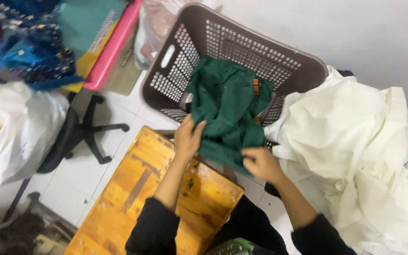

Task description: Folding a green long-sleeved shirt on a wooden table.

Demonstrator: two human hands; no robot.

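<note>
While both hands grip it, the green garment (227, 106) hangs out of the tilted grey laundry basket (223, 45) over its front rim. Left hand (188, 137): fingers closed on the cloth's left edge. Right hand (260, 163): fingers pinched shut on the lower hem. A yellow wooden desk (133, 198) lies below the arms. A cream sheet pile (355, 141) sits just beside the basket, on the right.

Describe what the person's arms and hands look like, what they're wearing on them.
Both arms wear black long sleeves pushed up toward the elbows, leaving the forearms bare. The left hand and right hand are bare: no gloves, and no rings, watch or bracelets that can be made out.
</note>
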